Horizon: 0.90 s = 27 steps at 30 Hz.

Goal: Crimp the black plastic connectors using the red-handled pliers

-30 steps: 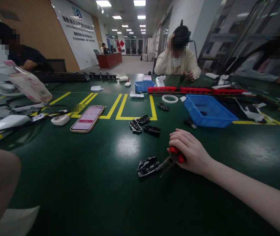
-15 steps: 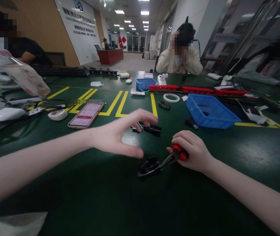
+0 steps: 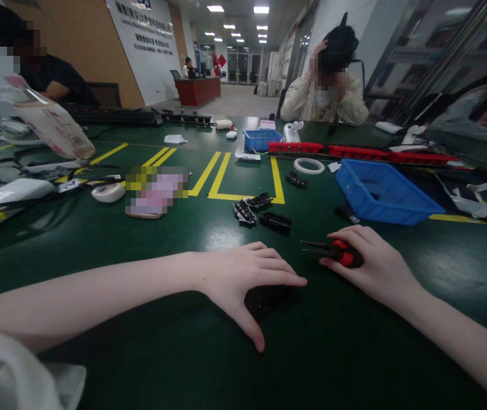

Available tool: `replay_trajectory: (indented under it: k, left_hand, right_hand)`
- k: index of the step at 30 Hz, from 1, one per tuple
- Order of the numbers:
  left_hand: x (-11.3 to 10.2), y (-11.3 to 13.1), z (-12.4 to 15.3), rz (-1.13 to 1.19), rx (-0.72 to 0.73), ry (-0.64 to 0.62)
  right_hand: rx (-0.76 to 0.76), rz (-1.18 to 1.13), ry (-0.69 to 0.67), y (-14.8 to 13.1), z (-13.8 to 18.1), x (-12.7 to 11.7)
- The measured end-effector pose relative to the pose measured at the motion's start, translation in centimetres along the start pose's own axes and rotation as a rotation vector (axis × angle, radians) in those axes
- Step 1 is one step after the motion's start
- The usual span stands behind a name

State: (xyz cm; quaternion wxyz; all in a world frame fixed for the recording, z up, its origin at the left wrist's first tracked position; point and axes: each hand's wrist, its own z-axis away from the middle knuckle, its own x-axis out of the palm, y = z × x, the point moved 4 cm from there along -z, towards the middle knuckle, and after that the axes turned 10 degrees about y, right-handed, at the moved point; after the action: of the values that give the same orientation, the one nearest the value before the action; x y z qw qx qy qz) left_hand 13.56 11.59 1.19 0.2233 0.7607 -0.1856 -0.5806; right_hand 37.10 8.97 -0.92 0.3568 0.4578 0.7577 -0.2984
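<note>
My right hand (image 3: 369,259) is closed around red-and-black needle-nose pliers (image 3: 339,251), whose jaws stand apart and point left with nothing between them. My left hand (image 3: 249,282) hovers palm down with thumb and fingers spread. Under it, on the dark green table (image 3: 175,353), is a black part (image 3: 273,299), mostly in shadow and partly hidden by the hand; its kind I cannot make out. Beyond the hands lie a black plastic piece (image 3: 275,222) and a black-and-silver piece (image 3: 244,212), with another small dark piece (image 3: 260,199) close by.
A blue bin (image 3: 391,196) stands at the right, with a smaller blue bin (image 3: 262,139) farther back. Red strips (image 3: 356,152) run along the table. A tape roll (image 3: 309,165), a phone (image 3: 158,193), a tilted bottle (image 3: 57,125) and cables lie around. A person (image 3: 324,97) sits opposite.
The pliers have let go of the black part and moved up and right, their jaws now apart. My left hand has come down and right, over the part.
</note>
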Motion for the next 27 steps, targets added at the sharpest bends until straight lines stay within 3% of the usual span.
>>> replay_trajectory:
  k: [7,10,13,17,23,27]
  left_hand:
    - [0.5,0.0,1.2,-0.310,-0.058,0.096]
    - [0.5,0.0,2.4,-0.446,-0.189,0.189]
    - [0.6,0.2,3.4,-0.475,-0.295,0.246]
    - [0.3,0.0,3.9,-0.405,-0.295,0.233]
    - [0.0,-0.5,4.1,-0.357,-0.184,0.131]
    - [-0.1,-0.7,4.0,-0.340,-0.191,0.145]
  right_hand:
    - [-0.077,0.018,0.020,-0.2,-0.3,-0.5]
    - [-0.120,0.038,-0.007,0.7,0.1,-0.8]
    - [-0.085,-0.004,-0.080,2.1,0.8,-0.5]
    - [-0.028,-0.076,-0.132,2.8,1.2,-0.1]
    - [-0.020,-0.108,-0.059,0.4,0.7,-1.1]
    - [-0.011,-0.126,-0.014,-2.0,0.7,-2.0]
